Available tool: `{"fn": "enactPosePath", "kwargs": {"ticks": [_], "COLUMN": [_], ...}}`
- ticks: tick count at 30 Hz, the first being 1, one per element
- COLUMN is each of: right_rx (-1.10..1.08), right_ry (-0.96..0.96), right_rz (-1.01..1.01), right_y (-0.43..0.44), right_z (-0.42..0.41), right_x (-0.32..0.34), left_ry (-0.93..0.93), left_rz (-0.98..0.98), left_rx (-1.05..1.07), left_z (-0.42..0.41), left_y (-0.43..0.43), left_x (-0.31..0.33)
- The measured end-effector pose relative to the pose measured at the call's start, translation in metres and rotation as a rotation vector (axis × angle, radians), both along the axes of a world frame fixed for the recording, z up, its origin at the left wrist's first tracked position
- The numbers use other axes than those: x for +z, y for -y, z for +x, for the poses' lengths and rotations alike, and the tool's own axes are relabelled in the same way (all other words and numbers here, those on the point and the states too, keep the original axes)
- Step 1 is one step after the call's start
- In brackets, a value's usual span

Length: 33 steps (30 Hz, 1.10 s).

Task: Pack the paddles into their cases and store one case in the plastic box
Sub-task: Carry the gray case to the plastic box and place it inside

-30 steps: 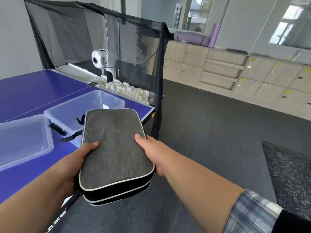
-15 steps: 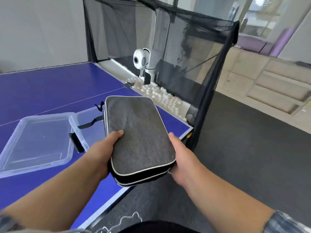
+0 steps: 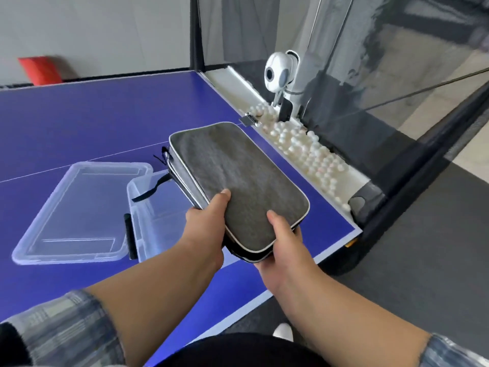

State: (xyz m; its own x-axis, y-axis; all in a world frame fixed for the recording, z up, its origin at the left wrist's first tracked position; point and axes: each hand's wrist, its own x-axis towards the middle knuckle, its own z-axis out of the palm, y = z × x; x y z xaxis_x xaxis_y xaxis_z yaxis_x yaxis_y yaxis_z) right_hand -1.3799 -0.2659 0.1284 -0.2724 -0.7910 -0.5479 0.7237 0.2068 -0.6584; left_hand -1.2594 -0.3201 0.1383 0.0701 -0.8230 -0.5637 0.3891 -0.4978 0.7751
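I hold a grey paddle case (image 3: 238,178) with white piping and black sides in both hands, tilted over the blue table. My left hand (image 3: 206,223) grips its near left edge, thumb on top. My right hand (image 3: 283,242) holds the near right corner from below, thumb on the grey face. Its black strap dangles over the clear plastic box (image 3: 156,207), which stands open on the table, partly hidden under the case. The box's clear lid (image 3: 79,207) lies flat to its left. No paddle is visible.
The blue table-tennis table (image 3: 92,120) ends just before my body. A white ball machine (image 3: 280,75) stands at the table's right end inside a black catch net (image 3: 397,75), with several white balls (image 3: 304,149) in its tray. A red object (image 3: 39,70) sits beyond the far edge.
My view has swung left and down over the table. The case, held in both hands, has moved over the open box, now covering most of it.
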Motion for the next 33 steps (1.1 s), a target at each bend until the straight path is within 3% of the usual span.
{"fn": "enactPosePath", "kwargs": {"ticks": [3, 8, 10, 14, 18, 22, 29, 33], "right_rx": [0.18, 0.556, 0.669, 0.924, 1.065, 1.077, 0.97, 1.159], "right_ry": [-0.059, -0.18, -0.203, -0.272, -0.307, -0.518, -0.917, -1.109], "right_rz": [-0.045, -0.116, -0.109, -0.103, -0.035, 0.066, 0.318, 0.397], "right_y": [0.036, 0.105, 0.134, 0.179, 0.205, 0.213, 0.222, 0.228], "right_z": [-0.025, -0.087, -0.104, -0.122, -0.115, -0.087, -0.061, -0.058], "right_x": [-0.003, -0.001, -0.002, -0.015, -0.041, -0.077, -0.124, -0.142], "left_ry": [-0.094, -0.238, -0.261, -0.023, 0.195, 0.316, 0.435, 0.615], "left_rz": [-0.034, -0.126, -0.139, -0.037, 0.223, 0.384, 0.452, 0.441], "left_rx": [0.049, 0.39, 0.314, -0.058, -0.024, 0.043, 0.054, -0.091], "left_z": [0.005, 0.059, 0.089, 0.106, 0.093, 0.083, 0.075, 0.081], "left_y": [0.015, 0.049, 0.052, 0.044, 0.04, 0.041, 0.077, 0.085], "left_x": [-0.001, 0.007, 0.004, -0.009, -0.032, -0.071, -0.122, -0.152]}}
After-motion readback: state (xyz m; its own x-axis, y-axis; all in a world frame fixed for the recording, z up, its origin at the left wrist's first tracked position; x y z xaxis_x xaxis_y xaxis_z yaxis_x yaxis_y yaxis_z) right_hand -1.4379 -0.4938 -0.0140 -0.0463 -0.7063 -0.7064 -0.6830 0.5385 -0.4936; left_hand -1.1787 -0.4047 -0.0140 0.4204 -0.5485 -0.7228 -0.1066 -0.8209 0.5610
